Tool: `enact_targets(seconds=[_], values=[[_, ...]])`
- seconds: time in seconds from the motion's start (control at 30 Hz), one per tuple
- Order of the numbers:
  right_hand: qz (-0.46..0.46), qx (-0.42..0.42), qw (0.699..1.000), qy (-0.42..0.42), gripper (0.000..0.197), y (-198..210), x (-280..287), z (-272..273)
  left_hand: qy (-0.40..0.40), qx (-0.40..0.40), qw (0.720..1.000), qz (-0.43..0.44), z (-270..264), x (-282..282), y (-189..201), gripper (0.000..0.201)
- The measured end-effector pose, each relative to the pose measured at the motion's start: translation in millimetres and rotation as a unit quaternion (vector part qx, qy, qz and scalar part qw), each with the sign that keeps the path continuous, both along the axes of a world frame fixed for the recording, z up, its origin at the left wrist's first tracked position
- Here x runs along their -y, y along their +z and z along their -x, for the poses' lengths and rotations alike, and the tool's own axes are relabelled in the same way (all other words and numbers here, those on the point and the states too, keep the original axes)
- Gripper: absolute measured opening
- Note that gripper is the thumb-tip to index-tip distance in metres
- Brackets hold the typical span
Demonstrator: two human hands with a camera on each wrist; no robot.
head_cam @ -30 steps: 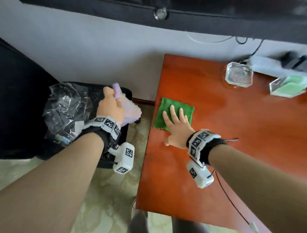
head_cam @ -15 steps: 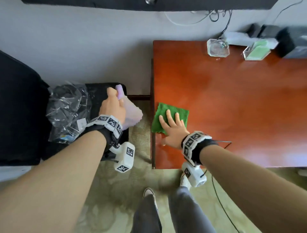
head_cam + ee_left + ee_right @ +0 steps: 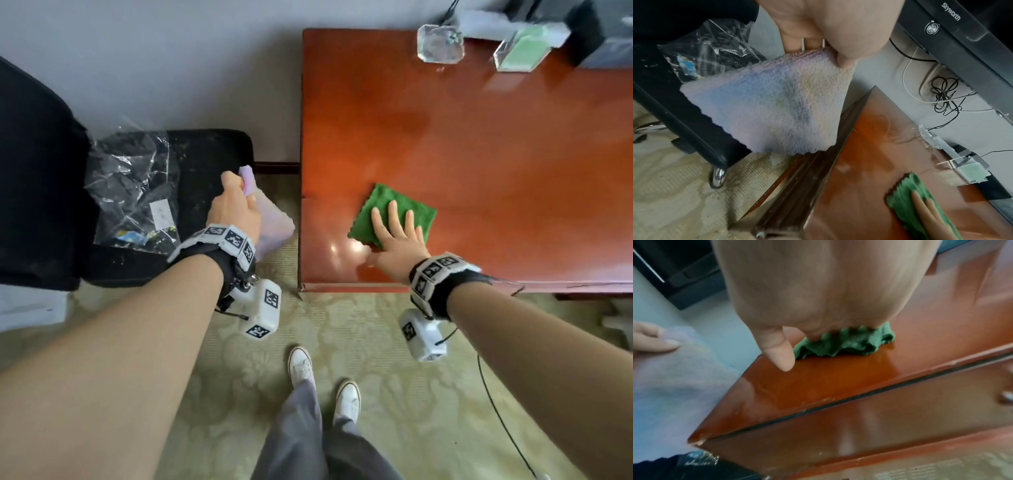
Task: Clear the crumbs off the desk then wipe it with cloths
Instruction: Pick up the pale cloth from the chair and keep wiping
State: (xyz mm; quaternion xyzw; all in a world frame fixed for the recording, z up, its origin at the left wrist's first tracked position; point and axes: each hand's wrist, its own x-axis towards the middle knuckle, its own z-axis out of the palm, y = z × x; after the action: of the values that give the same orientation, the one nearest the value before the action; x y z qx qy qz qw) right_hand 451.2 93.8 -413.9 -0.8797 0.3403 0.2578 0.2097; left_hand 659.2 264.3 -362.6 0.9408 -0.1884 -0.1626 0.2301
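A green cloth (image 3: 394, 214) lies on the glossy red-brown desk (image 3: 479, 154) near its front left corner. My right hand (image 3: 395, 233) presses flat on the green cloth (image 3: 849, 342) with straight, spread fingers. Left of the desk, my left hand (image 3: 236, 202) grips a pale lilac cloth (image 3: 270, 226) by its upper edge. The lilac cloth (image 3: 774, 105) hangs in the air beside the desk's left edge, over the carpet and next to a black chair. No crumbs are visible on the desk.
A black chair (image 3: 205, 154) left of the desk carries a clear plastic bag (image 3: 133, 185). At the desk's back edge stand a glass piece (image 3: 440, 42), a clear holder with green paper (image 3: 524, 48) and a dark box (image 3: 606, 31). Cables (image 3: 945, 97) hang behind. My feet stand on patterned carpet (image 3: 342, 325).
My right hand has slid the green cloth rightward, away from the desk's left edge. My left hand still holds the lilac cloth by the chair. The head view has pulled back and tilted down.
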Motion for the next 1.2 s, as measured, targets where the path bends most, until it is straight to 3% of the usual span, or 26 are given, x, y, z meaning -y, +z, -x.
enact_targets(seconds=[0.07, 0.23, 0.37, 0.47, 0.7, 0.87, 0.93, 1.07, 1.2], values=[[0.011, 0.005, 1.000, 0.013, 0.094, -2, -18, -7, 0.005, 0.004, 1.000, -0.009, 13, -9, -3, 0.019], [0.038, 0.035, 0.988, 0.145, 0.098, -7, -85, -5, 0.019, 0.009, 1.000, -0.016, 39, -21, -7, 0.020], [0.059, 0.047, 0.976, 0.204, 0.095, -13, -88, 19, 0.031, 0.015, 0.999, -0.013, 60, -17, -5, 0.020], [0.043, 0.039, 0.983, 0.172, 0.087, -14, -61, 40, 0.028, 0.032, 0.999, -0.006, 73, -11, -1, 0.018], [0.047, 0.019, 0.997, -0.056, 0.081, -10, 28, 103, 0.005, 0.047, 0.999, 0.025, 88, 2, 13, 0.014], [0.051, 0.002, 0.990, -0.133, 0.086, -9, 34, 97, 0.005, 0.046, 0.998, 0.050, 91, 11, 24, 0.013], [0.039, 0.016, 0.992, -0.118, 0.086, -8, 21, 81, 0.010, 0.039, 0.998, 0.050, 89, 18, 32, 0.017], [0.024, 0.034, 0.999, -0.004, 0.085, -9, -2, 48, 0.018, 0.025, 0.998, 0.047, 76, 32, 47, 0.018], [0.010, 0.033, 0.999, 0.029, 0.085, -8, -2, 5, 0.013, 0.048, 0.997, 0.052, 43, 43, 37, 0.012]])
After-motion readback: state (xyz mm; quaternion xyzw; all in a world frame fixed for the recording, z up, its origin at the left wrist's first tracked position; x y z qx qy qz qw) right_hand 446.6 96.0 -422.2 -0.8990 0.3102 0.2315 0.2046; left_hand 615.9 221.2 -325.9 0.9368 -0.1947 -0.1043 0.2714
